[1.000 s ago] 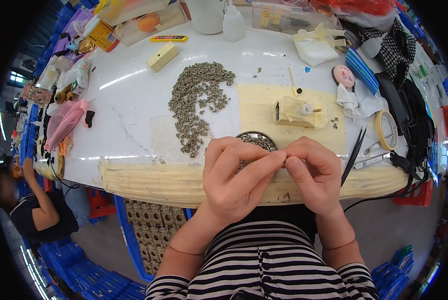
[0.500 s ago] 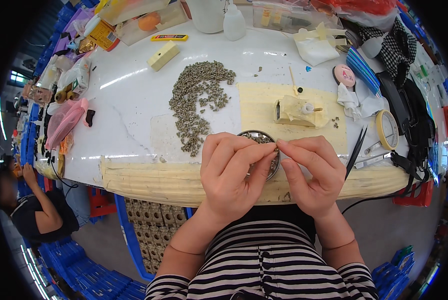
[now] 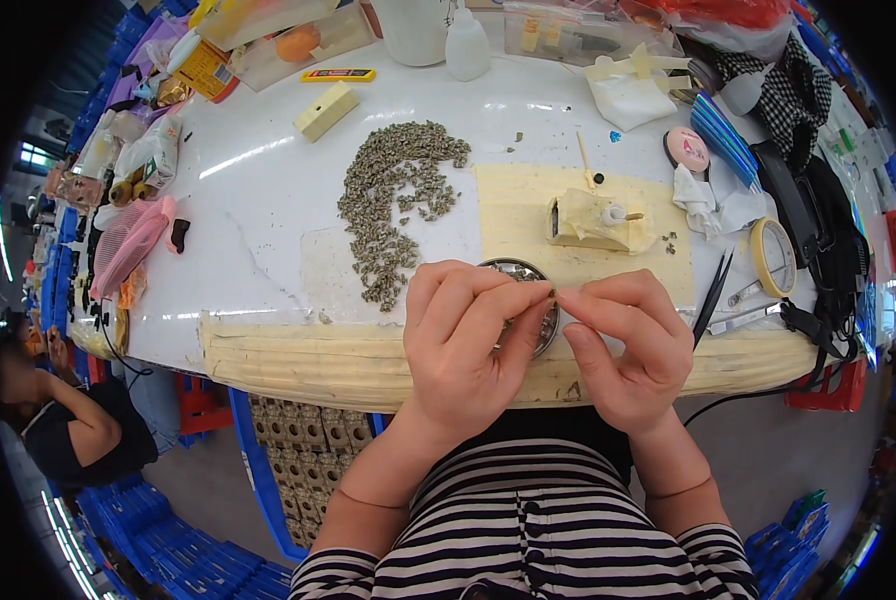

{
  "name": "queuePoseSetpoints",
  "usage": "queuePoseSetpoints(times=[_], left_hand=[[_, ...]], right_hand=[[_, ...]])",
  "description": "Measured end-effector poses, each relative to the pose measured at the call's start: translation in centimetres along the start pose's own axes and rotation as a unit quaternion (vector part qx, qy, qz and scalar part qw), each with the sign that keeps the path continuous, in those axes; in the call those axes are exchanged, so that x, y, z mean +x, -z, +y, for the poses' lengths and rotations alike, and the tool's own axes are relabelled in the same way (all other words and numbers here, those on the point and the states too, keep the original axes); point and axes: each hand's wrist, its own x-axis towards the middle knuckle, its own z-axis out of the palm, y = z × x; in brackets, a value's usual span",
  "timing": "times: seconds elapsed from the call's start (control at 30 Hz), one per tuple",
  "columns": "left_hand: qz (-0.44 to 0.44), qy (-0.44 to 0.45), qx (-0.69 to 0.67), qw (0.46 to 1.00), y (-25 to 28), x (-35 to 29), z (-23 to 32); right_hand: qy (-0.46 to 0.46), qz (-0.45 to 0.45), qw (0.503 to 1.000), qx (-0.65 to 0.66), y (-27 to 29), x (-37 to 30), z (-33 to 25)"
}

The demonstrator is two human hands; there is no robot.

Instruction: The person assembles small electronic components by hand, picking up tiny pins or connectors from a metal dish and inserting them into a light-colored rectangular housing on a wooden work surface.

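Above a round metal-rimmed dish of small metal pieces, my hands meet at their fingertips. My left hand is closed in a pinch, with a tiny dark metal part at the tips of its thumb and index finger. My right hand brings its bent index fingertip against or right beside that part, while its thumb stands apart below. The part's exact shape is too small to make out. A loose pile of small grey metal parts spreads on the white table beyond my left hand.
Yellowish tape covers the table's front edge. A tape-wrapped block stands behind the dish. Black tweezers and a tape roll lie right. A blue crate of metal castings stands below; another person sits far left.
My right thumb and fingers have shifted very slightly rightward; the left hand keeps its pinch. The other person's arm has bent in toward the head.
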Motion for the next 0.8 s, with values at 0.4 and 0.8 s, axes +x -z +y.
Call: queuePoseSetpoints(times=[0.4, 0.8], left_hand=[[0.006, -0.012, -0.016, 1.0, 0.23, 0.26, 0.13], [-0.002, 0.015, -0.011, 1.0, -0.05, -0.11, -0.13]], right_hand=[[-0.102, -0.035, 0.987, 0.115, -0.17, -0.18, 0.52], [-0.01, -0.009, 1.0, 0.01, -0.11, -0.09, 0.03]])
